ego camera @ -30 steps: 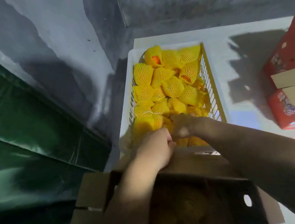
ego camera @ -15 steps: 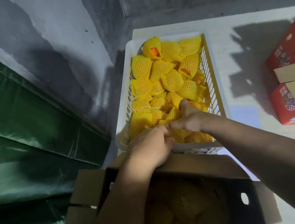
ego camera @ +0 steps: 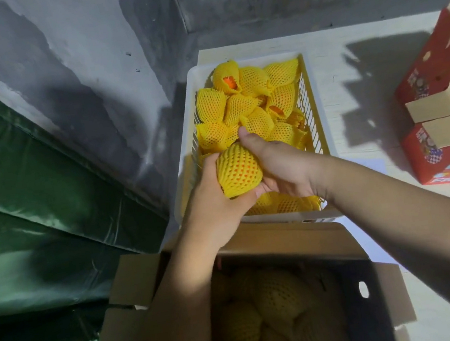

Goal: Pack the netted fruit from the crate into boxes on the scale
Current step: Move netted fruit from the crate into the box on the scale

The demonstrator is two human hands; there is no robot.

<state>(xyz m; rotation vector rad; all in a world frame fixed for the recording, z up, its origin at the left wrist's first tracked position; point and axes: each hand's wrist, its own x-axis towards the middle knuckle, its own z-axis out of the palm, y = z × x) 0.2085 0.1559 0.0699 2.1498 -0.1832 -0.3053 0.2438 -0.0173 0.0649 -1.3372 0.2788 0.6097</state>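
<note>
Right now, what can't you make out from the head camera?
- Scale: hidden in the head view under the cardboard box.
- Box's near end: cut off by the bottom edge; contents in deep shadow.
- Right hand fingertips: behind the netted fruit.
- Red cartons: cut off by the right edge.

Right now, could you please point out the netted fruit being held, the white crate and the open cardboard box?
netted fruit (ego camera: 237,170): head view, middle of its yellow net.
white crate (ego camera: 311,77): head view, right-hand rim.
cardboard box (ego camera: 286,241): head view, far flap next to the crate.
</note>
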